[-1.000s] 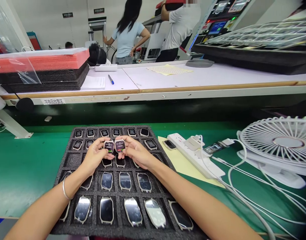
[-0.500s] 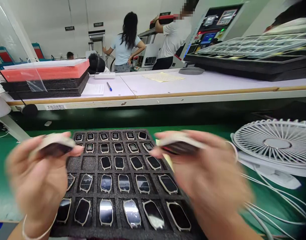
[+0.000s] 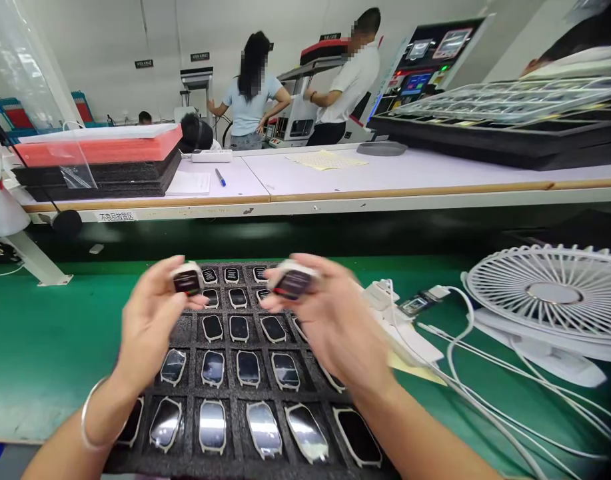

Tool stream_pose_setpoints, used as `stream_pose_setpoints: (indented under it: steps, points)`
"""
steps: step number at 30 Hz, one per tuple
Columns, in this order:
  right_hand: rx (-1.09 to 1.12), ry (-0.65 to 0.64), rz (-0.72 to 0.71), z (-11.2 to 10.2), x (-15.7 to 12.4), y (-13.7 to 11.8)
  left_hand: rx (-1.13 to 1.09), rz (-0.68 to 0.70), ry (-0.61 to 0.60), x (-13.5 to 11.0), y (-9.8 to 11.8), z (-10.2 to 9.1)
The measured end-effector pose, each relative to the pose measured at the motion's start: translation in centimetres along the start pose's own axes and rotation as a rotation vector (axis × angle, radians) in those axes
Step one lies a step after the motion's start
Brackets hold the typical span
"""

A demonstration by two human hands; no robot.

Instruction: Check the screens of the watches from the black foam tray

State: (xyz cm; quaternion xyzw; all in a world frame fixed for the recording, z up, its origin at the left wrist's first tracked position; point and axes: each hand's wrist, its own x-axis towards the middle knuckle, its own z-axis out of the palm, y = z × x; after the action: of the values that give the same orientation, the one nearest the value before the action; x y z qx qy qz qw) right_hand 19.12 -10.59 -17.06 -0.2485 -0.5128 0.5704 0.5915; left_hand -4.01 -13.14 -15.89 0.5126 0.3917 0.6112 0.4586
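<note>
Between the fingers of my left hand (image 3: 148, 323) is a smartwatch body (image 3: 187, 280) with a pale frame, its dark screen lit with text and a bit of red. My right hand (image 3: 340, 320) grips a second smartwatch body (image 3: 294, 280), slightly blurred, its screen also showing red along the lower edge. Both are held above the far part of a black foam tray (image 3: 230, 393). Strapless watches lie face up in rows of the tray's pockets, such as a watch (image 3: 212, 425) in the front row. My hands and forearms hide the tray's left and right sides.
On the right of the green mat stand a white fan (image 3: 550, 293) and a white power strip (image 3: 385, 300) with cables. A raised shelf (image 3: 305, 193) behind carries a red and black foam stack (image 3: 100, 153), a pen (image 3: 220, 177) and stacked trays (image 3: 505, 127). Several people are beyond.
Both hands have moved inward and farther from me, and the watches have turned so their lit screens face me. The power strip has come into view. A person behind has lowered their arms.
</note>
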Motion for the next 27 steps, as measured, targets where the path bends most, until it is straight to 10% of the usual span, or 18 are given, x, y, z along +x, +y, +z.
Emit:
stream_pose_setpoints:
  steps: [5,27]
  points:
    - [0.092,-0.109,0.387,0.4,2.3,5.7,0.006,-0.275,-0.16,2.9,-5.1,0.7]
    - [0.018,-0.163,0.371,-0.7,1.8,7.1,-0.024,-0.323,-0.199,2.4,-6.4,0.7]
